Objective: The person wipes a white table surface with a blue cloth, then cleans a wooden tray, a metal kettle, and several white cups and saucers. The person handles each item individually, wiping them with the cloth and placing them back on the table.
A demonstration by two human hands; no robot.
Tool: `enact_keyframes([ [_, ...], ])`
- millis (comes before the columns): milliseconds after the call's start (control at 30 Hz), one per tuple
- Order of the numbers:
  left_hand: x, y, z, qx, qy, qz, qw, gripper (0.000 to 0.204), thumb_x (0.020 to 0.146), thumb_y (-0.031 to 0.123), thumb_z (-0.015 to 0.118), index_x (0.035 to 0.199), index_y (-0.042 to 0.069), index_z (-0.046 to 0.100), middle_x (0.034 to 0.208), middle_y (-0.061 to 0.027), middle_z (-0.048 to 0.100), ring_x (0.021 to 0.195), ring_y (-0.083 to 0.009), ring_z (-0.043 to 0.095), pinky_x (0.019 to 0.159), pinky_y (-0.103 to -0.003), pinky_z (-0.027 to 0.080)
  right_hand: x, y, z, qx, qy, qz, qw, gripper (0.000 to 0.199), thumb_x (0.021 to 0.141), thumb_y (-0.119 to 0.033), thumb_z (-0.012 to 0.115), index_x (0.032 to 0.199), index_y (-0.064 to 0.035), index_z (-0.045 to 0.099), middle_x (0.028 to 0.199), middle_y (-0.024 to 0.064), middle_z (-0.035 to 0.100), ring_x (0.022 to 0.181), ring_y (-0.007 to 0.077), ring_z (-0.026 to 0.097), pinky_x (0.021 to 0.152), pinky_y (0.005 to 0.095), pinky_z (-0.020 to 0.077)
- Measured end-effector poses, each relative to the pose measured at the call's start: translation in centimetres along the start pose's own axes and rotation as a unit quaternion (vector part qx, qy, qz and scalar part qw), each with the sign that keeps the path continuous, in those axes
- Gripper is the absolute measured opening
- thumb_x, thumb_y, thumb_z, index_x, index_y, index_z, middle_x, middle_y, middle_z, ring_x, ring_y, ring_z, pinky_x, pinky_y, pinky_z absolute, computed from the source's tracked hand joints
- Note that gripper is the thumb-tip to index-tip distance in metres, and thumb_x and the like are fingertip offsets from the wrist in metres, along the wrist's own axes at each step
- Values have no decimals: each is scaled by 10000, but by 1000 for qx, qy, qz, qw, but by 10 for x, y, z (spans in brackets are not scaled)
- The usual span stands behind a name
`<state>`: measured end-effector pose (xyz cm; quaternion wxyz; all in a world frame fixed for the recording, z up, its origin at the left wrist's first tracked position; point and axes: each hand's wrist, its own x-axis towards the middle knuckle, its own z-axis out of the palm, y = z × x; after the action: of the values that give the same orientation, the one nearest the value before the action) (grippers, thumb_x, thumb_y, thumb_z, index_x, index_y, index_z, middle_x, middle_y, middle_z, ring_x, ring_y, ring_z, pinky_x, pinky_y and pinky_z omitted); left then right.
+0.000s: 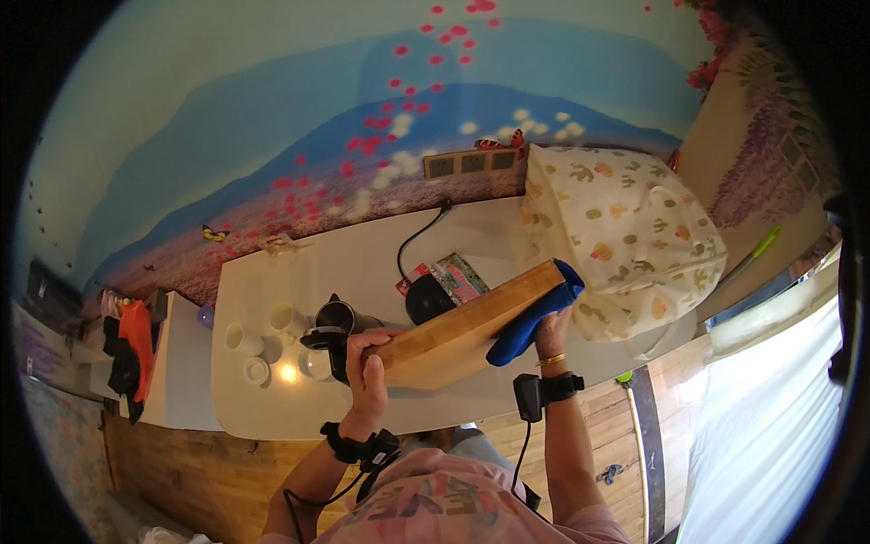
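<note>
My left hand [367,374] grips the left end of a thick wooden board [467,331], fingers curled over its edge. The board is tilted up above the white table [353,240], its right end higher. My right hand [551,328] is closed on a blue cloth [533,319], which is pressed against the board's right end. The cloth hides part of that end and some of my right fingers. Just beyond my left hand stands a dark kettle [343,317], partly hidden by the hand and the board.
White cups [288,317] and a small white lid [256,370] stand at the table's left. A black round base [428,299] with a cord to the wall sockets [471,164] sits beside a small colourful box [460,276]. A cactus-patterned bag [625,240] fills the right end.
</note>
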<state>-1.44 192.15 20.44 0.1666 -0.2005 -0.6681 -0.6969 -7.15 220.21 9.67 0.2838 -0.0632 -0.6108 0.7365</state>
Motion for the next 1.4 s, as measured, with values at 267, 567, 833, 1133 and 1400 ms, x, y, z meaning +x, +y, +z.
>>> enact_keyframes([
  [267, 4, -6, -9, 149, -107, -71, 981, 481, 845, 448, 566, 1040, 10, 524, 1001, -94, 546, 925, -183, 523, 809, -310, 415, 17, -110, 4, -235, -16, -127, 964, 734, 552, -629, 704, 870, 11, 535, 807, 134, 546, 805, 274, 536, 761, 362, 422],
  [567, 14, 19, 7, 249, -159, -43, 954, 533, 696, 253, 744, 1106, 22, 495, 988, -169, 559, 904, -362, 536, 778, -382, 439, 5, -131, 42, -363, -176, -318, 858, 747, 469, -674, 696, 794, -14, 563, 755, 133, 540, 751, 319, 509, 784, 395, 364],
  [833, -8, -2, -4, 133, -75, -182, 971, 499, 723, 256, 728, 1084, 25, 473, 945, -126, 568, 844, -198, 557, 779, -298, 436, -29, -129, 81, -377, -294, -359, 801, 613, 561, -566, 679, 899, -63, 582, 811, 67, 574, 796, 236, 555, 800, 358, 364],
  [1133, -42, -46, -4, 97, -112, -221, 964, 381, 731, 84, 583, 1092, 11, 488, 992, -108, 585, 931, -166, 550, 830, -284, 425, -40, -104, 65, -427, -347, -379, 744, 444, 633, -426, 612, 891, -69, 559, 857, 55, 568, 857, 222, 538, 811, 367, 372],
  [1400, -57, -57, -21, 135, -88, -285, 945, 434, 778, 287, 650, 1083, 12, 512, 913, -61, 585, 812, -111, 516, 730, -248, 417, -58, -82, 71, -431, -352, -378, 740, 339, 660, -347, 601, 849, -74, 531, 807, 63, 542, 825, 221, 530, 809, 355, 371],
])
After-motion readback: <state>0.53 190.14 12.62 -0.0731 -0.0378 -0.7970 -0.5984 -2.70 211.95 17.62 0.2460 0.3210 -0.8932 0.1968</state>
